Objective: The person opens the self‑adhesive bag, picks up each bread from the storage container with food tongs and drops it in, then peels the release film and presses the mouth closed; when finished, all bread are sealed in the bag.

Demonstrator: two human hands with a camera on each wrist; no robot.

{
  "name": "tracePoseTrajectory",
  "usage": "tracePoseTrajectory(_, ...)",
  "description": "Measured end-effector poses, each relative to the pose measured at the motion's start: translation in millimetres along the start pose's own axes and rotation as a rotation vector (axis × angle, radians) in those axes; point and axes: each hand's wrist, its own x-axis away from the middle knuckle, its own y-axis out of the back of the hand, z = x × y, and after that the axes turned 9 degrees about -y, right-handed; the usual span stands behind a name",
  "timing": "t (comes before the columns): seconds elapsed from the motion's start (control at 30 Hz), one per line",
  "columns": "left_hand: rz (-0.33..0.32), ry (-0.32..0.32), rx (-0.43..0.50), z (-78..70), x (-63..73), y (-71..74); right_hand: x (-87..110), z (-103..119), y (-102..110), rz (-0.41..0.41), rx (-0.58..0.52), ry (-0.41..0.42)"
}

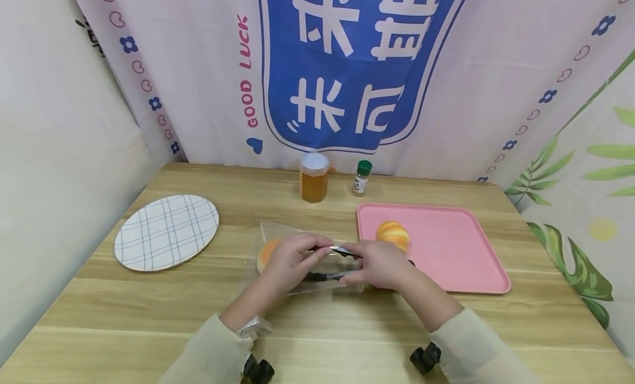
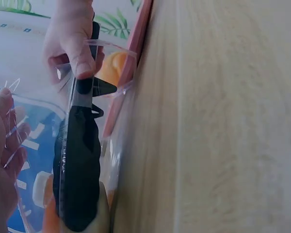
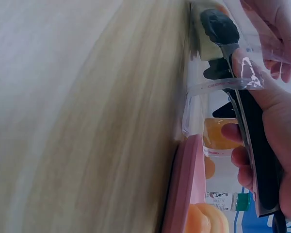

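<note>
My right hand (image 1: pixel 382 263) grips a pair of tongs (image 3: pixel 262 155) with black handles and black scalloped heads. The heads reach through the mouth of a clear plastic bag (image 1: pixel 270 228) lying on the table. Inside the bag is a bun (image 1: pixel 268 253) with an orange-brown top; the tong heads overlap it in both wrist views. With fingertips and thumb, my left hand (image 1: pixel 297 257) pinches the bag's film near its opening (image 2: pixel 12 128). Just beyond the right hand, a striped yellow-orange bread roll (image 1: pixel 392 233) sits on a pink tray (image 1: pixel 456 246).
At the back stand a jar of amber contents (image 1: pixel 314 180) with a white lid and a small green-capped seasoning bottle (image 1: pixel 362 179). A white checked oval plate (image 1: pixel 166 232) lies left. Something clear and crumpled (image 1: pixel 258 326) is by the left sleeve. A printed curtain (image 1: pixel 208 97) hangs behind.
</note>
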Motion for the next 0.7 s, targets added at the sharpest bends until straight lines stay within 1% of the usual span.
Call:
tracePoseTrajectory(0.17, 0.009, -0.003, -0.005, -2.7, -1.1, 1.6, -0.6, 2.0, 0.3, 0.009, -0.009, -0.008)
tracePoseTrajectory(0.33, 0.006, -0.015, 0.007, -1.5, -0.3, -0.2, 0.7, 3.1, -0.2, -0.011, -0.020, 0.004)
tracePoseTrajectory(0.5, 0.009, 0.001, 0.011, 0.3, 1.4, -2.9, 0.2, 4.8, -2.1, -0.036, -0.020, 0.032)
tracePoseTrajectory(0.7, 0.011, 0.011, 0.025, -0.9, 0.7, -3.7, -2.5, 8.5, -4.2, -0.032, 0.010, 0.019)
